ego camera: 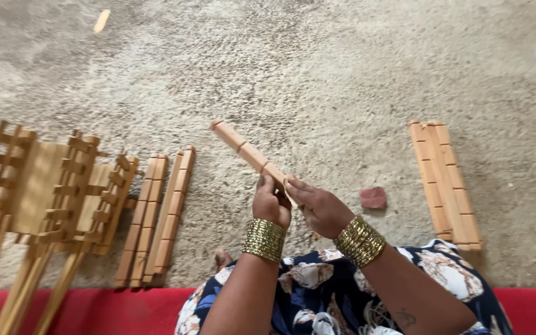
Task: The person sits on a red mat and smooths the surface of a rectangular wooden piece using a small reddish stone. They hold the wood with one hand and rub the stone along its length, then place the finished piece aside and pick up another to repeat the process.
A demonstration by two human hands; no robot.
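A notched wooden stick points up and to the left above a rough grey floor. My left hand grips its near end, fingers curled round it. Pressed against the same end from the right is my right hand, its fingers folded over the wood. Both wrists carry stacks of gold bangles. My lap, in a dark blue flowered cloth, lies just below the hands.
Two bundles of similar notched sticks lie on the floor to the left. Further left stand partly assembled wooden lattice frames. Another stack of sticks lies at the right, with a small reddish stone beside it. A red mat runs along the bottom.
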